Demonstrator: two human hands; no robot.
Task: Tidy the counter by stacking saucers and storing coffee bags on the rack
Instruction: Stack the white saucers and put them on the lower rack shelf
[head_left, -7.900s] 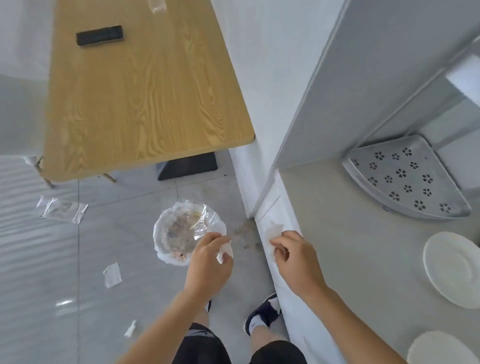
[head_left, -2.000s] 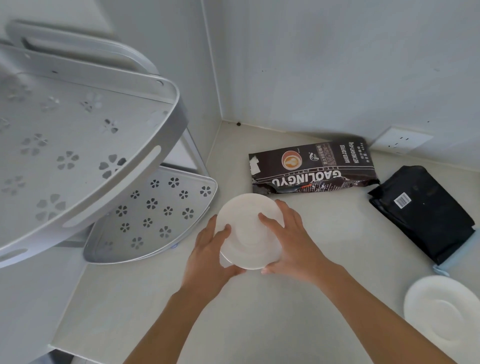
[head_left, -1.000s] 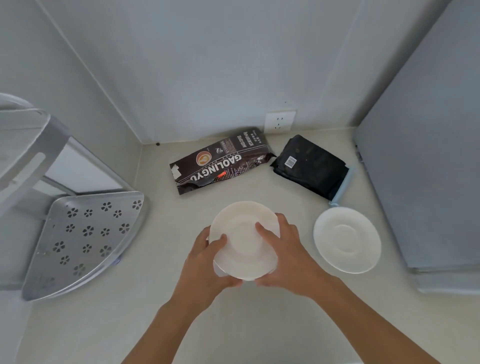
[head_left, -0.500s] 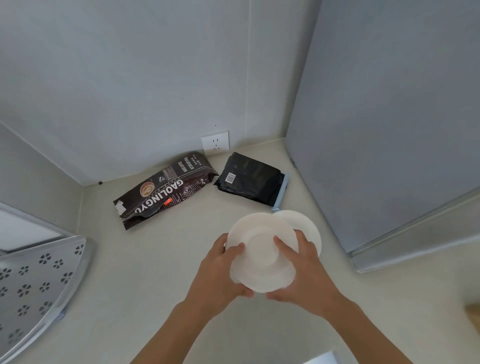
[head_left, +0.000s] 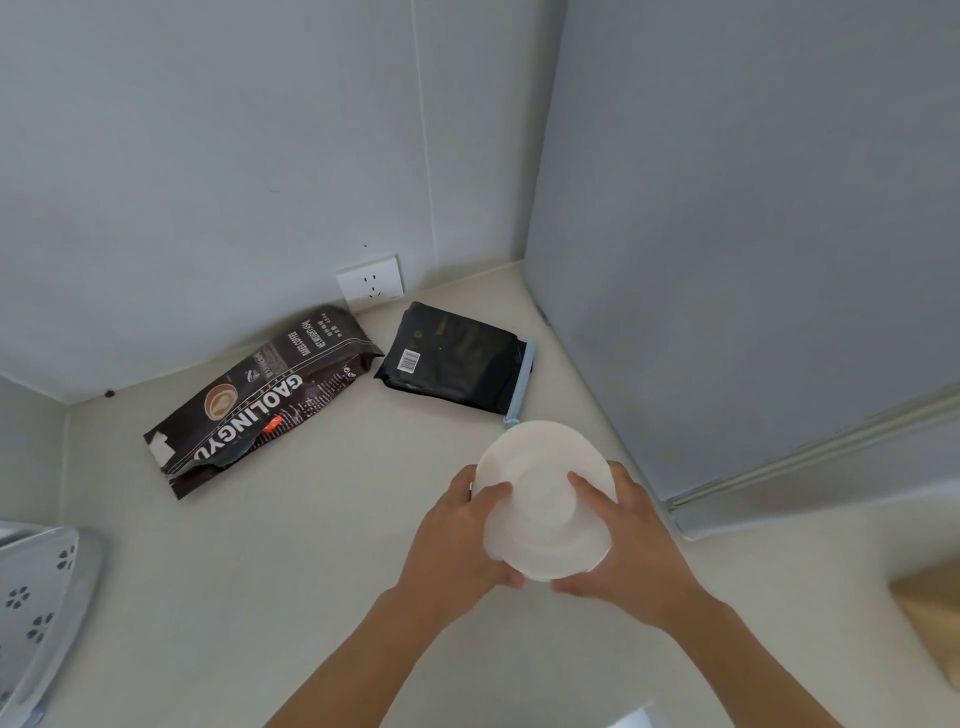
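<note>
White saucers (head_left: 540, 499), probably more than one though the lower rim is mostly hidden, are clasped between the left hand (head_left: 457, 545) and right hand (head_left: 628, 551) above the worktop (head_left: 291, 571), while both coffee bags (head_left: 260, 400) lie far, not yet stored on the rack (head_left: 36, 608) at left.

We see only a corner of the rack (head_left: 36, 608), cut off by the left edge. The held saucer (head_left: 543, 499) hides whatever lies beneath it on the surface (head_left: 291, 571). Small print on the coffee bag (head_left: 260, 400) is unreadable to us.
</note>
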